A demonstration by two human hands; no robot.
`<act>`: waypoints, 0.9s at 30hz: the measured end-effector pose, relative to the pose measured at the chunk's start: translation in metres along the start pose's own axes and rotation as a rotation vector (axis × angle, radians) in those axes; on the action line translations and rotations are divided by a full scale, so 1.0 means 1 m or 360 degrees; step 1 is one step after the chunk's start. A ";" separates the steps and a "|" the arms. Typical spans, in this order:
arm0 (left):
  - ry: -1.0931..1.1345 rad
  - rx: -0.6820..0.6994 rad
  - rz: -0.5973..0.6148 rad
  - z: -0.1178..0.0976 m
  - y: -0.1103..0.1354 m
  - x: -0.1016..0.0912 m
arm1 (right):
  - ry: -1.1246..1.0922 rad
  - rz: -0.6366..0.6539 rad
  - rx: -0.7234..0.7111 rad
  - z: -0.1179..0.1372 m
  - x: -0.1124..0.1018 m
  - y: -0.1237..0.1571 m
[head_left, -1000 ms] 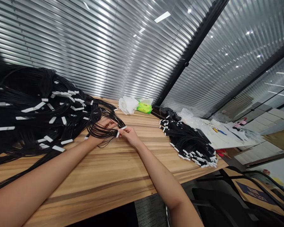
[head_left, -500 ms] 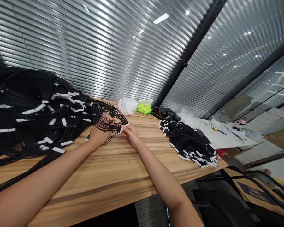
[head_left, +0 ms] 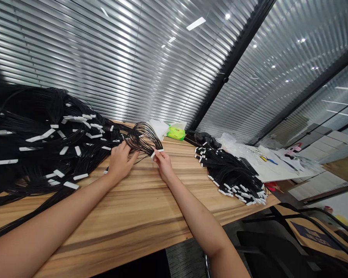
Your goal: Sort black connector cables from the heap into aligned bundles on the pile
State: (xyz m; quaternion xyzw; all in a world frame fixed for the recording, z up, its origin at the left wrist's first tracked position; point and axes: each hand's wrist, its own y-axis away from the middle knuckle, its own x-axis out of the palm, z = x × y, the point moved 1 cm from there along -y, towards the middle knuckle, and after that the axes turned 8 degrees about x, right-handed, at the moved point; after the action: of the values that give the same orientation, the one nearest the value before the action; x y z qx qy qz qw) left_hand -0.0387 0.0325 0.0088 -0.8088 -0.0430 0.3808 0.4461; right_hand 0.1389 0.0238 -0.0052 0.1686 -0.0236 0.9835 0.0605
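A small bundle of thin black cords (head_left: 142,139) with white tags arches between my hands above the wooden table (head_left: 127,208). My left hand (head_left: 119,161) is closed on the looped part of that bundle, at the edge of the big heap. My right hand (head_left: 163,162) pinches the bundle's white-tagged ends between thumb and fingers. A large tangled heap of the same black cords with white tags (head_left: 37,143) covers the table's left side.
A tidier pile of tagged black cords (head_left: 232,175) lies on the right of the table. White tissues and a green packet (head_left: 176,132) sit at the back by the blinds. Papers and plastic (head_left: 266,160) lie far right, and a dark chair (head_left: 278,251) stands below the table edge.
Both hands have moved away from me and slightly up with the bundle. The cords, lying flat under my left hand before, now arch upward and are gathered tighter at the tagged ends.
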 end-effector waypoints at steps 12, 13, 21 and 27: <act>-0.0058 0.0167 0.0020 -0.008 -0.001 -0.007 | 0.0009 -0.0139 -0.0096 -0.004 0.003 0.002; -0.0055 0.0169 0.0019 -0.008 -0.001 -0.007 | 0.0020 -0.0141 -0.0096 -0.004 0.004 0.002; 0.0040 0.0322 0.0084 -0.012 -0.002 -0.010 | 0.0089 -0.0224 -0.0104 -0.002 0.003 0.004; 0.0029 0.0210 0.0001 -0.009 -0.002 -0.009 | 0.0084 -0.0251 -0.0093 -0.002 0.003 0.004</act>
State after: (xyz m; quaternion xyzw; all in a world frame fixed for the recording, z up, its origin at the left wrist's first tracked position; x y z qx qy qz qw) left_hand -0.0392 0.0238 0.0183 -0.7811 -0.0136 0.3756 0.4986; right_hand 0.1349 0.0203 -0.0061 0.1421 -0.0375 0.9787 0.1433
